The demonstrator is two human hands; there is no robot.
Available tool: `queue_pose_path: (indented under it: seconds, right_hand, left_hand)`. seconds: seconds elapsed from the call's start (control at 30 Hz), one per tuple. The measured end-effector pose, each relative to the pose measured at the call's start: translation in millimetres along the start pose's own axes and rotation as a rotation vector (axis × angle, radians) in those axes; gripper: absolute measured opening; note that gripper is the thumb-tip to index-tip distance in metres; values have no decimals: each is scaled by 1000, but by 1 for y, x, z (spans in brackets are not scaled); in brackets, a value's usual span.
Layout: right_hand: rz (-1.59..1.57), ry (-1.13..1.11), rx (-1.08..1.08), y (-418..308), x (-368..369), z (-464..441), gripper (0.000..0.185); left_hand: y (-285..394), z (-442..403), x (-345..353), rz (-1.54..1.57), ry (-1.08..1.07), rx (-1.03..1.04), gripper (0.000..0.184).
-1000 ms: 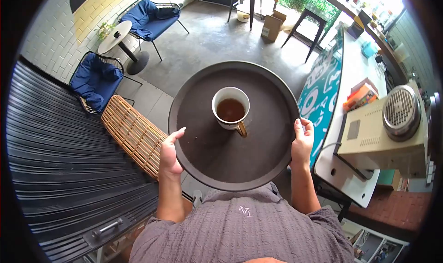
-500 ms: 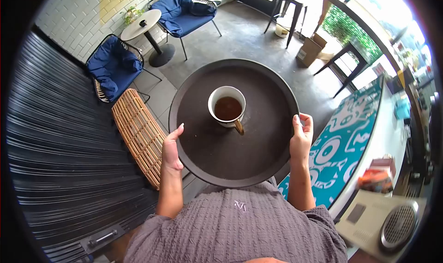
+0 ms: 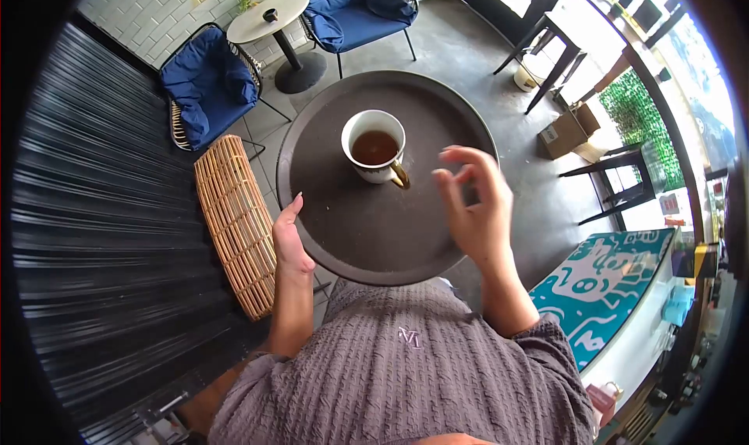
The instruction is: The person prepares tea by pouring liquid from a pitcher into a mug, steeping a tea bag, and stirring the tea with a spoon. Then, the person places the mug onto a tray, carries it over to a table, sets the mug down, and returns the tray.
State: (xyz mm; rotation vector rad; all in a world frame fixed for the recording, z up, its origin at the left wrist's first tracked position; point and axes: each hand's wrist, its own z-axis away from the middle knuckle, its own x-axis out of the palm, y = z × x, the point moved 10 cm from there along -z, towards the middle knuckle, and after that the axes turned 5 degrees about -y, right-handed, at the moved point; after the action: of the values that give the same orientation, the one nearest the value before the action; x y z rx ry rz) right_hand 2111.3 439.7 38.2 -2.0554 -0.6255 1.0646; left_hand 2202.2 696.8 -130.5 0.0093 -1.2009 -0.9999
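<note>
A round dark brown tray [image 3: 367,242] is held level in front of my body. My left hand [image 3: 290,238] grips its left rim, thumb on top and the other fingers hidden underneath. On the tray, left of its middle, stands a white mug [image 3: 373,144] with a gold handle, upright and part filled with brown liquid. Off the rim, my right hand [image 3: 477,203] is raised over the tray's right side. Its thumb and fingers are curved and apart, with nothing between them, a short way right of the mug's handle.
Ahead on the left are a small round table [image 3: 269,16] and blue-cushioned chairs [image 3: 207,86]. A rattan bench [image 3: 234,226] stands at my left beside a black ribbed wall [image 3: 117,226]. To the right are black stools [image 3: 620,184], a cardboard box [image 3: 568,131] and a teal patterned counter [image 3: 605,289].
My right hand has let go of the tray's right rim and moved inward over the tray toward the mug. The left hand keeps its hold. The surroundings have shifted in view.
</note>
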Motion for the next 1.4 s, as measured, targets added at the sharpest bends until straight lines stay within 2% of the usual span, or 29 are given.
queue_pose_path:
  seconds: [0.07, 0.23, 0.33, 0.53, 0.8, 1.0, 1.13, 1.2, 1.27, 1.33, 1.4]
  right_hand:
    - [-79, -251, 103, 11, 54, -39, 27]
    - [-349, -584, 335, 62, 169, -121, 24]
    - [-462, -531, 314, 76, 209, -186, 23]
    - [-411, -588, 267, 92, 263, -299, 24]
    - [-479, -594, 302, 152, 329, -440, 24]
    - [-486, -658, 211, 183, 365, -580, 23]
    - [-487, -684, 186, 195, 394, -663, 24]
    - [-509, -696, 154, 205, 419, -700, 25]
    - [-534, -670, 148, 209, 442, -731, 26]
    - [-520, -659, 146, 216, 466, -758, 26]
    - [-542, -647, 147, 223, 495, -778, 26]
  left_hand:
    - [21, -38, -10, -2, 90, 40, 38]
    - [79, -140, -6, 1, 62, 94, 40]
    - [110, -191, -8, 39, 109, 51, 40]
    - [180, -285, 12, 1, 139, 65, 40]
    - [243, -427, 18, 92, 87, 138, 41]
    - [305, -517, 24, 23, 176, 276, 42]
    - [363, -544, 21, -47, 313, 368, 43]
    - [398, -548, 23, -227, 318, 473, 44]
    - [423, -551, 17, -245, 389, 509, 46]
    - [460, -534, 7, -477, 674, 568, 41]
    - [484, -538, -16, -540, 710, 621, 39]
